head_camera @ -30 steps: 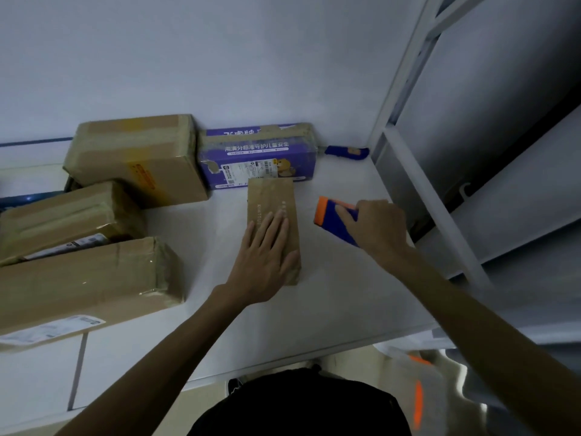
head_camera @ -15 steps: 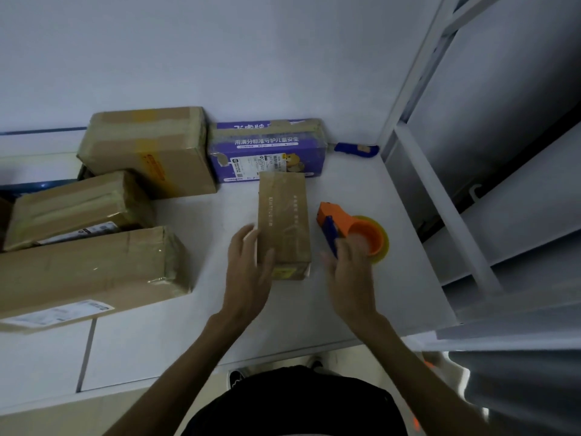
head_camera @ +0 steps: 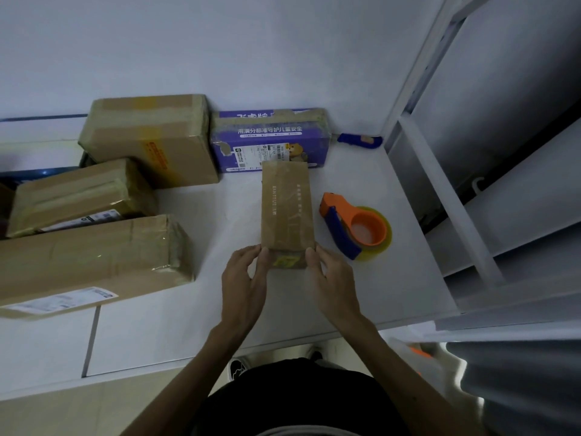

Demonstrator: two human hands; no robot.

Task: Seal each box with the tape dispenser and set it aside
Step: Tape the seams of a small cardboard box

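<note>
The left fingers [head_camera: 262, 259] are curling round the near left corner of the small brown box [head_camera: 287, 209]. The right fingers [head_camera: 312, 258] are curling round its near right corner. So the left hand [head_camera: 243, 278] and the right hand [head_camera: 330, 278] are both holding the near end of this box, one on each side. The thumbs are pressing on the end face, where a yellow mark is showing.

The small brown box is lying flat on the white table [head_camera: 220, 309], in the middle, with its long side pointing away from the person. Shiny tape is running along its top.

At 3 o'clock from the box, the tape dispenser [head_camera: 355, 226] is lying on its side on the table, just beside the box but not touching it. No hand is touching it. It is orange and blue, with a yellowish roll of tape on it.

At 12 o'clock, a purple box [head_camera: 270, 140] is sitting against the wall, and the far end of the small box is right up by it. At 1 o'clock, a little blue tool [head_camera: 360, 140] is lying by the wall.

At 10 o'clock, a big brown box [head_camera: 151, 136] is standing by the wall. At 9 o'clock, a flatter brown box [head_camera: 78, 193] is lying near it. Nearer the person, a long brown box [head_camera: 88, 256] with a white label is lying next to it.

A white metal rack [head_camera: 440, 184] is standing along the right side of the table.
</note>
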